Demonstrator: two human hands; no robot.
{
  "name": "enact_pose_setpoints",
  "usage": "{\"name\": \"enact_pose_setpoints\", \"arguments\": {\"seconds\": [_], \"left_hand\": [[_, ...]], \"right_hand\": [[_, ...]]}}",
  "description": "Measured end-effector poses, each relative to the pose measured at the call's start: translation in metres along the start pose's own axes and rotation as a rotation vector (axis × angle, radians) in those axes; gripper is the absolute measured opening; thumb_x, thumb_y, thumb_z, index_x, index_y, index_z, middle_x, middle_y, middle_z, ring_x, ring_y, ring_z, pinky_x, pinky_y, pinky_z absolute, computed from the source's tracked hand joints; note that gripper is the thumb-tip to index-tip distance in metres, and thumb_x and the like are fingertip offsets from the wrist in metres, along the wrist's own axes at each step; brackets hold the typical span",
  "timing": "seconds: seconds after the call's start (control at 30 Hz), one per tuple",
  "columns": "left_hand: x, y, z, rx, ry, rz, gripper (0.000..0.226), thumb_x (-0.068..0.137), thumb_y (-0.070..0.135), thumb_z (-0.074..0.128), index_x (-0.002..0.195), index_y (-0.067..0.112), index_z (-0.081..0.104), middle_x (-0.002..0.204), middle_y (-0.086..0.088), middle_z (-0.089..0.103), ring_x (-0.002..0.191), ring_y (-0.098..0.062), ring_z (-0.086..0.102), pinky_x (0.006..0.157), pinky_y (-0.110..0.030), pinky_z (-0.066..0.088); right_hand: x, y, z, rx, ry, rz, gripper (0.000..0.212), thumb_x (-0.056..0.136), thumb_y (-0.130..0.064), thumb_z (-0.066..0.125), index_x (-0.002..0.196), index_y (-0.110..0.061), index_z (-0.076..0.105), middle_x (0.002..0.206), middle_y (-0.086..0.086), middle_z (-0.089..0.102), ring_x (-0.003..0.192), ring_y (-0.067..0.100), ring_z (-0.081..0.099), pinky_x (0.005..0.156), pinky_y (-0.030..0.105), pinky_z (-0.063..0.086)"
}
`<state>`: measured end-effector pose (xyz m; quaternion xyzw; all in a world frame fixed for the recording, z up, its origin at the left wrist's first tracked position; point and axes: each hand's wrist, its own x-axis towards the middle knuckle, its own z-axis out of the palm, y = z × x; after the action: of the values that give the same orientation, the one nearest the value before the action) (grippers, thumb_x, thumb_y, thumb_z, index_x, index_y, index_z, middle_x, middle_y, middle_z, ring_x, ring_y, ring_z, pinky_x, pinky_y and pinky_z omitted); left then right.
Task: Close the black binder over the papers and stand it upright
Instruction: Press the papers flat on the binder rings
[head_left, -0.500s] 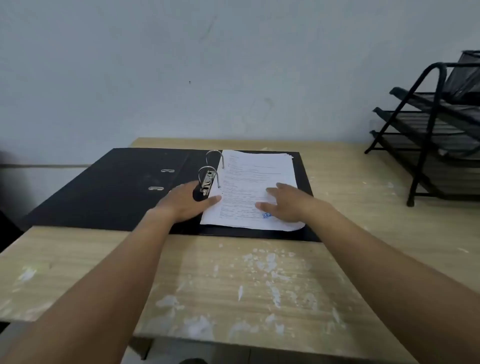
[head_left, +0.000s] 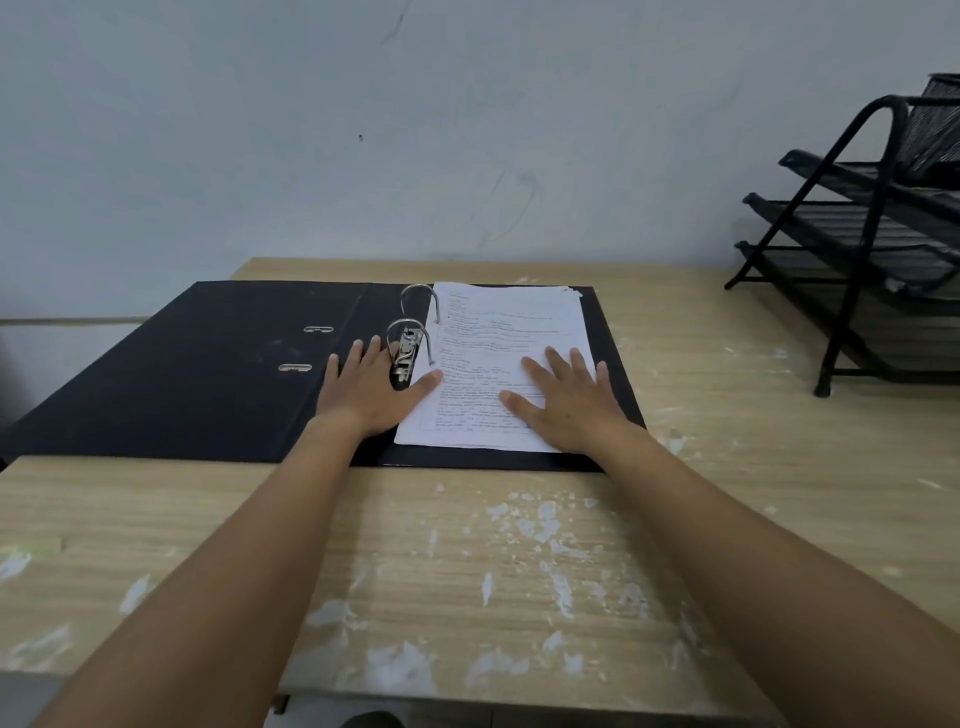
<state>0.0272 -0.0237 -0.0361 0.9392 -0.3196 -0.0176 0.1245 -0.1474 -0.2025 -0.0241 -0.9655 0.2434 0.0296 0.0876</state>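
The printed text on the papers (head_left: 511, 358) is too small to read; the black tray rack (head_left: 872, 228) runs off the right edge.

Black binder (head_left: 208, 364) open flat, papers (head_left: 498, 343) inside, left hand (head_left: 371, 389) and right hand (head_left: 566, 400) pressing down

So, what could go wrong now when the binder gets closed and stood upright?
1. The left hand lies by the metal rings; the cover could pinch fingers.
2. The papers look unevenly stacked at the far edge, so corners may crease.
3. The black binder overhangs the table on the left and could slip when lifted.
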Motion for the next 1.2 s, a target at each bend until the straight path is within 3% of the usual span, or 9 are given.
{"name": "enact_pose_setpoints", "arguments": {"seconds": [0.83,1.07,1.2], "left_hand": [[-0.033,0.082,0.016,-0.046,-0.021,0.021,0.1,0.072,0.086,0.027,0.151,0.025,0.02,0.162,-0.002,0.01,0.149,-0.023,0.001,0.118,-0.05,-0.003],[-0.024,0.078,0.014,-0.093,0.003,0.091,0.109,0.063,0.092,0.028,0.147,0.022,0.03,0.157,-0.002,0.027,0.147,-0.023,0.014,0.117,-0.054,0.002],[-0.021,0.074,0.008,-0.192,0.009,0.165,0.093,0.072,0.08,0.046,0.147,0.027,0.028,0.153,-0.004,0.035,0.145,-0.024,0.021,0.119,-0.048,0.004]], "right_hand": [[-0.047,0.08,-0.005,0.009,0.013,0.027,0.075,0.092,-0.071,0.018,0.156,-0.034,0.006,0.165,-0.005,-0.006,0.152,0.02,-0.011,0.12,0.05,-0.008],[-0.05,0.067,-0.008,0.038,0.052,0.088,0.072,0.096,-0.063,0.025,0.155,-0.023,0.013,0.165,0.005,0.002,0.152,0.029,-0.007,0.12,0.053,-0.007],[-0.052,0.063,-0.006,0.036,0.115,0.116,0.075,0.095,-0.063,0.026,0.155,-0.02,0.014,0.165,0.007,0.003,0.152,0.03,-0.007,0.12,0.052,-0.007]]}}
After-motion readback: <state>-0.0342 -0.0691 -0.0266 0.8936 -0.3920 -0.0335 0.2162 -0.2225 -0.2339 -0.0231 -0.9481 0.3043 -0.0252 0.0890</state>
